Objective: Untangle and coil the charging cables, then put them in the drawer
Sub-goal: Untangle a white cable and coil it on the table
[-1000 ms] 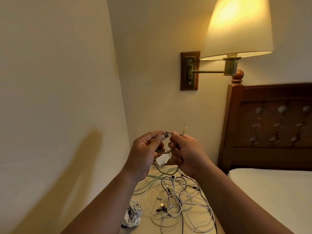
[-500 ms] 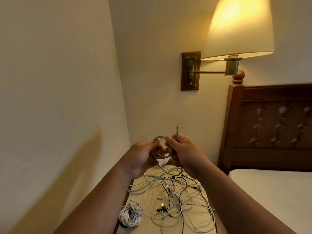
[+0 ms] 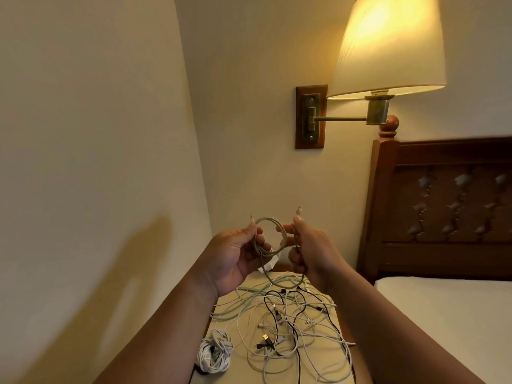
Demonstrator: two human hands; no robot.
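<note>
Beige cable (image 3: 284,236) forms a small coil above the table (image 3: 224,327), held between both hands. The left hand (image 3: 238,256) pinches the loops together. The right hand (image 3: 313,250) grips the free tail, plug pointing up. This looks like the coiling step, nearly done for this cable. Next, the tail likely needs winding in and securing. A white coil (image 3: 214,354) lies near left, with the tangle (image 3: 291,322) to its right. No drawer shows.
</note>
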